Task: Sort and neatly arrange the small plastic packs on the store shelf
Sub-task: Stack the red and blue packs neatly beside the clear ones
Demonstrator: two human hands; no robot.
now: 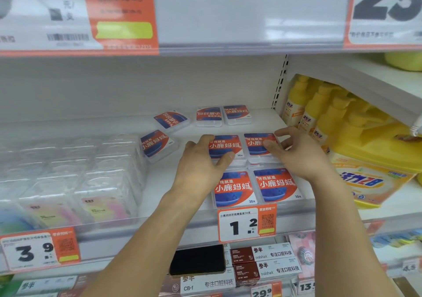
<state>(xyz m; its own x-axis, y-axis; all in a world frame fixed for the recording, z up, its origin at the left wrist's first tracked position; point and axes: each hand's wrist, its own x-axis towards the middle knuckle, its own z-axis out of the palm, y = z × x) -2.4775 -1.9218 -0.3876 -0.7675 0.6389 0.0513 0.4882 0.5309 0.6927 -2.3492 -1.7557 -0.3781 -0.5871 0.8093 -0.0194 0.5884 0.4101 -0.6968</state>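
Both hands are on the second row of packs: my left hand (201, 159) pinches the left pack (225, 147) between thumb and fingers, and my right hand (294, 153) has curled fingers over the right pack (258, 145), thumb behind it. These sit just behind two front packs (255, 186) squared at the shelf (173, 178) lip above the price tag (246, 223). I judge I'm squaring this second row; next comes gathering the loose packs (159, 145) lying askew further back and left. Both forearms reach forward and up, wrists level. Clear boxes (75, 178) stand left, yellow bottles (319, 109) right
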